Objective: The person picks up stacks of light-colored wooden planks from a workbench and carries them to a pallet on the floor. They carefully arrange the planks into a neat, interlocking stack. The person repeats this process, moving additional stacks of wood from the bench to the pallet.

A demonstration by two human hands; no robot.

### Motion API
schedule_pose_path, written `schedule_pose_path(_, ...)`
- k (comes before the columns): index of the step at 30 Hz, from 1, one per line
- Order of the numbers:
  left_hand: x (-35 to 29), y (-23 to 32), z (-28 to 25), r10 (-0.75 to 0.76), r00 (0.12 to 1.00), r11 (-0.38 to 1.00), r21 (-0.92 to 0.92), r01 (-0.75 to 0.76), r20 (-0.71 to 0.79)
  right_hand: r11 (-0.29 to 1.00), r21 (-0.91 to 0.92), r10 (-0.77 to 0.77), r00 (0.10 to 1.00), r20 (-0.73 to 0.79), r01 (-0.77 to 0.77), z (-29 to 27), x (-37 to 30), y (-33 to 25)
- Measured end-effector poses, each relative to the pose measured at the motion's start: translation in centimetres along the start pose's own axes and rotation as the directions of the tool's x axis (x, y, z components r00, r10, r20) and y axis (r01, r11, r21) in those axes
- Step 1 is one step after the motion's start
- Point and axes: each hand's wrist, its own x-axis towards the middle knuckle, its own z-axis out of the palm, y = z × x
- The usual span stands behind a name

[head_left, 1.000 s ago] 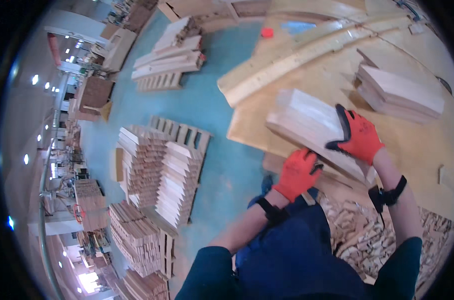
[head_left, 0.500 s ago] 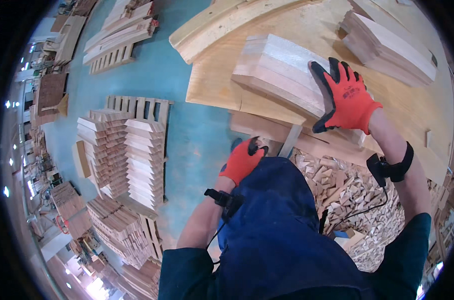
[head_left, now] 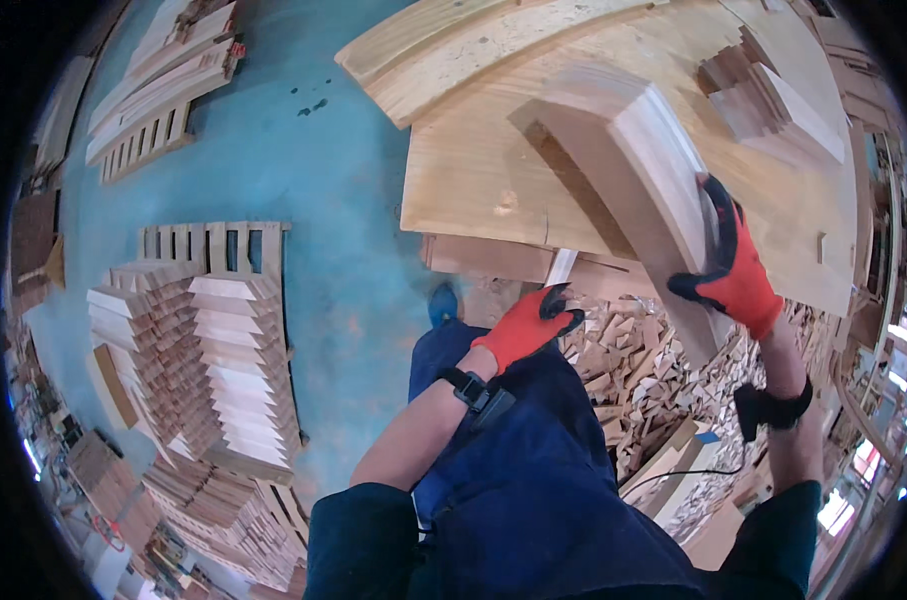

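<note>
Red-gloved, the right hand (head_left: pixel 741 275) grips a stack of wooden boards (head_left: pixel 623 160).

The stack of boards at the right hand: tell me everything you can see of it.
The stack of boards looks like pale, light-brown wood: several long pieces layered face to face, with seams running along its length and an angled far end. It slants across the tabletop, seemingly tilted, with a dark shadow along its left side. Its near end reaches past the table edge, over wood scraps. The gloved right hand grips it near that end.
</note>
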Motion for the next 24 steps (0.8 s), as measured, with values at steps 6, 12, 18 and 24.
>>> schedule_pose_path(6, -0.4, -3.8, -4.1, -0.156, 0.987, 0.967, 0.2, 0.159, -0.031, 0.56, 0.793, 0.371, 0.928, 0.02, -0.241, 4.8, -12.1, -0.5)
schedule_pose_path(12, 4.6, -8.3, -3.7, -0.258, 0.965, 0.888, 0.385, 0.252, -0.036, -0.118, 0.982, 0.74, 0.673, -0.013, 0.149, 21.1, -40.3, 10.8)
schedule_pose_path(18, 12.6, -15.0, -0.7, -0.366, 0.93, 0.694, 0.673, 0.257, 0.022, -0.287, 0.812, 0.945, 0.29, 0.152, 0.508, 27.0, -42.8, 4.5)
schedule_pose_path(24, 23.2, -24.3, 2.0, -0.415, 0.891, 0.493, 0.778, 0.389, -0.183, -0.375, 0.698, 0.907, 0.084, 0.414, 0.61, 37.9, -46.3, 3.3)
